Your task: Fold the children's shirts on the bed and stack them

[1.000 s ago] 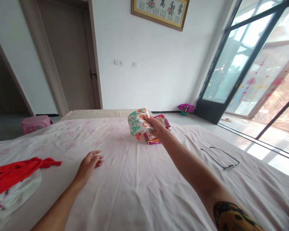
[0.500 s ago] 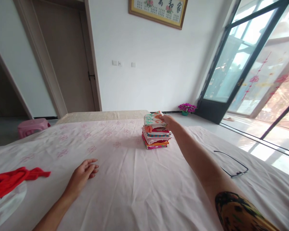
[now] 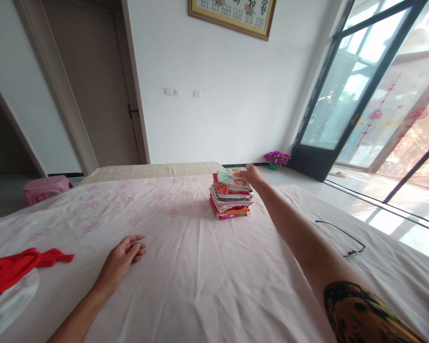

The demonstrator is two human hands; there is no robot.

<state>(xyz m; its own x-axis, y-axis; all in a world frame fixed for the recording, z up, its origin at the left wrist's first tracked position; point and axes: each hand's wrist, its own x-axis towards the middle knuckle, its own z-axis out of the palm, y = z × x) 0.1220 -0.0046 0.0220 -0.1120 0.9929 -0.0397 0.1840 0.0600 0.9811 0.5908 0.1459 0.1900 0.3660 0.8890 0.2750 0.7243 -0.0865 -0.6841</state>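
A stack of folded clothes [image 3: 232, 202] in red, white, orange and blue stands on the pale pink bedsheet. On top lies a folded white garment [image 3: 232, 177] with green and orange print. My right hand [image 3: 253, 175] is at that garment's right edge, its fingers loosened and partly hidden. Lower left, my left hand [image 3: 125, 255] rests over the sheet with loosely bent fingers and nothing in it. Left of it lies a red garment [image 3: 17, 267], cut off by the picture's edge, with a white cloth [image 3: 12, 302] just below it.
Black-framed glasses [image 3: 353, 247] lie on the sheet [image 3: 186, 286] at the right, beside my forearm. A pink plastic stool [image 3: 47, 189] stands beyond the left edge. Purple flowers [image 3: 277, 158] stand on the floor by the glass door [image 3: 325, 109].
The printed white garment has come down onto the stack and shifted slightly right. My right hand has moved to its edge and loosened. My left hand has stayed in place.
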